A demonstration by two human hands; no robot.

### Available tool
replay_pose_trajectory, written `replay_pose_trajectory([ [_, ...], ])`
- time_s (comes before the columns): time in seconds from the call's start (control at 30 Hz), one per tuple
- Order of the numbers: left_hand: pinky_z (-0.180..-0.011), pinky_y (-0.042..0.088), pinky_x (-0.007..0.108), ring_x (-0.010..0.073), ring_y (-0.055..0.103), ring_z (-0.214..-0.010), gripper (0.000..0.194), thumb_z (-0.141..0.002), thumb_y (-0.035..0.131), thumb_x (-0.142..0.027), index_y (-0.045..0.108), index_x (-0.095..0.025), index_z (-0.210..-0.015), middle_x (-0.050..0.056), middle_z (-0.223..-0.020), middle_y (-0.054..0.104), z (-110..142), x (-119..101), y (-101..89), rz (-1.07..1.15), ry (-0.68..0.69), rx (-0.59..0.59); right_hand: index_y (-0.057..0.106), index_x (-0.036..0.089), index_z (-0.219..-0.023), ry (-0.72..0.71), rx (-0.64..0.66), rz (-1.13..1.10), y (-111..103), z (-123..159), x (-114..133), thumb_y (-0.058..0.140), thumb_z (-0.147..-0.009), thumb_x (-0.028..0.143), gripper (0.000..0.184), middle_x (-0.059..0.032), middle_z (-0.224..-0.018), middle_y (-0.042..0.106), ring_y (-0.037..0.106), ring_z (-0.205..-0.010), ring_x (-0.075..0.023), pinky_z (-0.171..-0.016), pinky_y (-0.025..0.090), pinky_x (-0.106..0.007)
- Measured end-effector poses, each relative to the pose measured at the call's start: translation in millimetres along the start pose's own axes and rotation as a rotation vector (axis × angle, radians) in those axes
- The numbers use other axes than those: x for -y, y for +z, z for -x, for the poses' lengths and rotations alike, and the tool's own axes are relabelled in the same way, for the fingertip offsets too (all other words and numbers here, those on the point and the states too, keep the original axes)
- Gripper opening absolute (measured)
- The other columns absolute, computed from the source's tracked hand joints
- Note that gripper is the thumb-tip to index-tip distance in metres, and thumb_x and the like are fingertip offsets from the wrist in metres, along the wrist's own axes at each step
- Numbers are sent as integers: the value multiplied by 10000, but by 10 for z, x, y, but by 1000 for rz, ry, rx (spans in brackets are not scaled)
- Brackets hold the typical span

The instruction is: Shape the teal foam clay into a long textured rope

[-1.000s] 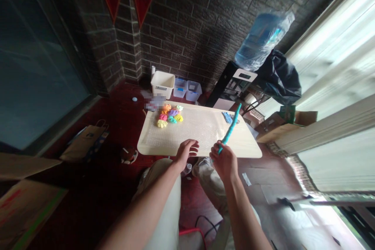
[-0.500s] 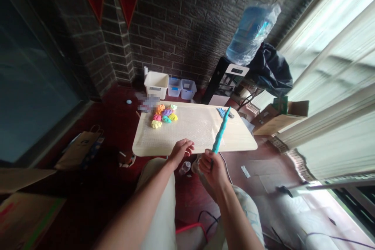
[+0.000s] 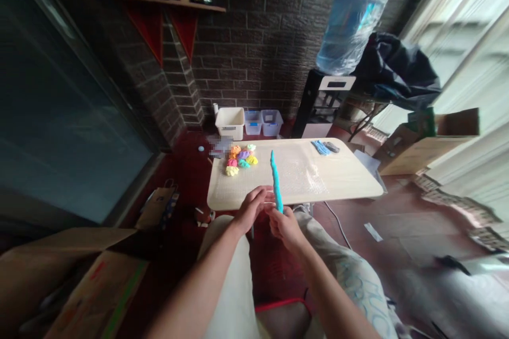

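Note:
A long turquoise stick that looks like modelling clay, thinner toward its top, stands nearly upright above the table's near edge. My right hand is closed around its lower end. Just left of the stick is my left hand, its fingers stretched out toward it; whether they touch it I cannot tell. On the table's left side lies a cluster of coloured clay lumps in orange, purple, pink, yellow, turquoise and white.
Bubble wrap covers part of the pale table. Blue and grey items lie at its back right. Plastic bins and a water dispenser stand behind. Open cardboard boxes flank me on the left.
The turquoise stick has moved left with my right hand and now stands straighter, close to my left hand. My view has turned toward the left and up.

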State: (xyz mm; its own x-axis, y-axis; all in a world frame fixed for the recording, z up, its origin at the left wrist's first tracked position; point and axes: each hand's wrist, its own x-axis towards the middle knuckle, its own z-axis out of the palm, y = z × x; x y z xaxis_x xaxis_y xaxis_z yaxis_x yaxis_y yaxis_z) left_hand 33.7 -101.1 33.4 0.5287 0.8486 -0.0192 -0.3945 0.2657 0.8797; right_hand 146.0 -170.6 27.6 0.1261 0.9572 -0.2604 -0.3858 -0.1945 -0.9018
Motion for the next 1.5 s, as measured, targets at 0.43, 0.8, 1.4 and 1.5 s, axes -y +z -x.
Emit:
replay_pose_trajectory([
  [0.43, -665, 571, 307, 181, 717, -694, 383, -820, 835, -452, 688, -147, -998, 35, -823, 704, -106, -198, 550, 148, 54, -86, 609, 197, -830, -153, 153, 58, -382, 315, 136, 812, -804, 456, 329, 58, -620, 569, 455, -438, -77, -425, 379, -217],
  [0.8, -836, 581, 373, 159, 683, -756, 352, -843, 803, -428, 666, -182, -1054, 16, -871, 699, -277, -222, 642, 171, 34, -193, 689, 175, -867, -162, 205, -58, -729, 373, 134, 751, -890, 510, 341, -25, -716, 700, 571, -552, -121, -554, 437, -251],
  [1.4, -957, 551, 411, 269, 733, -1057, 377, -876, 778, -345, 691, -172, -1200, 126, -1151, 763, 322, -1269, 431, -163, 145, -119, 709, 164, -1004, -69, 409, -319, 340, 268, 246, 701, -854, 449, 322, 53, -580, 566, 273, -387, -45, -381, 148, -196],
  [1.5, -916, 564, 379, 262, 735, -1043, 382, -856, 810, -284, 699, -172, -1204, 125, -1188, 749, 509, -1355, 380, -260, 127, -121, 733, 129, -977, -52, 494, -335, 409, 350, 217, 685, -855, 450, 346, 30, -564, 573, 257, -379, -45, -374, 119, -204],
])
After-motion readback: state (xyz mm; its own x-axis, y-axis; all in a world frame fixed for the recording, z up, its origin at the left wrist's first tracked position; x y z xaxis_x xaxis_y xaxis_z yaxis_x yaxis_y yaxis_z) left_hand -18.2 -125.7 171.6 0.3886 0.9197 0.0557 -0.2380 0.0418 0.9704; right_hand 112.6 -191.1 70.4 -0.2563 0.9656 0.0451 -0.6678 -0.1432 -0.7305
